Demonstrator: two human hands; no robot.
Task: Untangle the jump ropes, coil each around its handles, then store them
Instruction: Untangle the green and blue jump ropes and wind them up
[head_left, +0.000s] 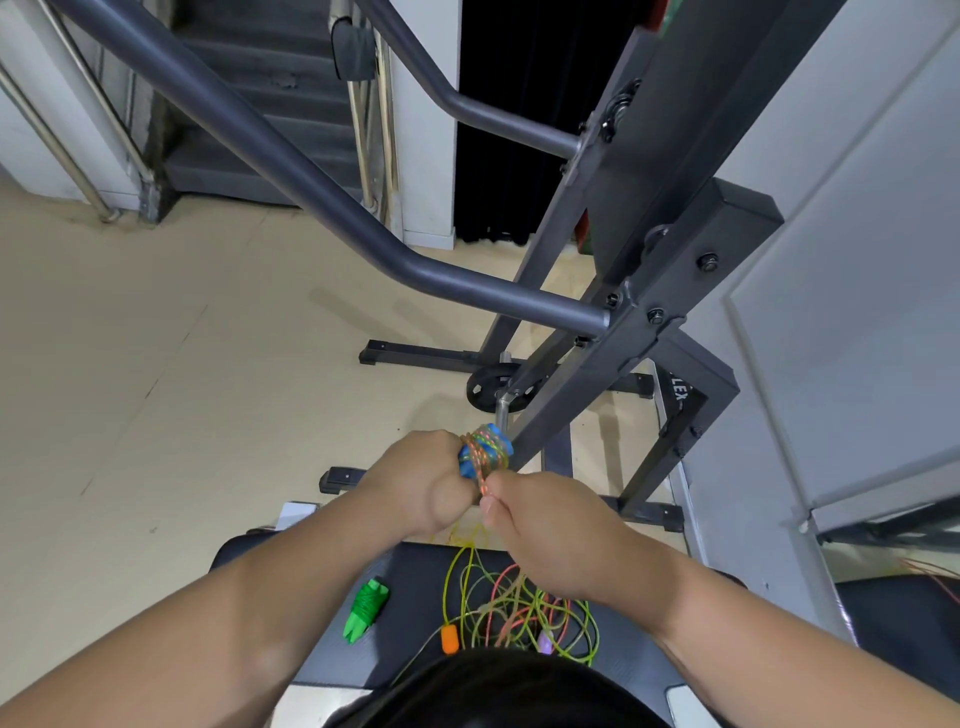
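My left hand (421, 478) grips a pair of blue handles (485, 451) with a multicoloured rope coiled round them. My right hand (550, 525) pinches the free strand of that rope just below the bundle. A tangle of yellow-green and pink rope (524, 608) lies on the black bench pad (410, 571) beneath my hands, with an orange handle (450, 638) and a pale purple handle (545, 643) in it. A green rope bundle (366, 608), wound round its handles, lies on the pad to the left.
A grey steel gym frame (597, 322) with angled bars rises right in front of my hands. A weight plate (491, 387) sits on its lower peg. Beige floor (156, 364) spreads left; a white wall panel (857, 312) stands right. Stairs (270, 104) lie far back.
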